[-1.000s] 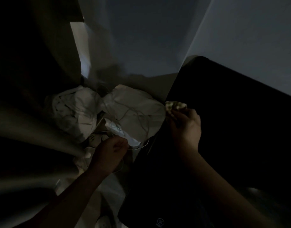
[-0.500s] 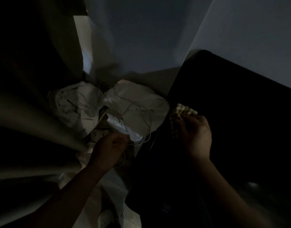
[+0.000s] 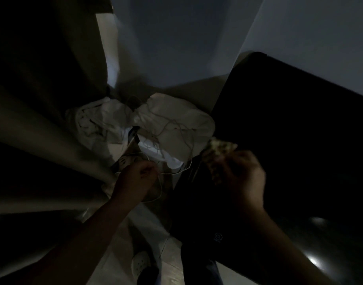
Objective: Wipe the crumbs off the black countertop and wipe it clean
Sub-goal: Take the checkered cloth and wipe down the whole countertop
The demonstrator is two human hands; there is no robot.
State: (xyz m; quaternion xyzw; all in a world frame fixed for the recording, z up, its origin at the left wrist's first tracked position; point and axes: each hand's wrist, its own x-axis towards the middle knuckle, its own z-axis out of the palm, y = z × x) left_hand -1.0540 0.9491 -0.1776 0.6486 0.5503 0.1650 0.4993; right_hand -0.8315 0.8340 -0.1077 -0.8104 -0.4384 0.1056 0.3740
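Note:
The scene is very dark. The black countertop (image 3: 295,140) fills the right side, its left edge running down the middle. My right hand (image 3: 241,177) rests on it near that edge, closed on a pale patterned cloth (image 3: 219,149) that sticks out past my fingers. My left hand (image 3: 135,179) hangs just left of the counter edge, fingers curled in a loose fist; a thin white cable runs by it and I cannot tell if it is gripped. No crumbs are discernible in the dark.
Crumpled white bags or sheets (image 3: 172,128) and a white cable (image 3: 156,194) lie on the floor left of the counter. A curtain (image 3: 43,140) hangs at the left. A white perforated shoe (image 3: 140,264) shows below. Pale walls stand behind.
My right hand with the cloth has slid along the counter's left edge toward me. My left hand has stayed near the cable.

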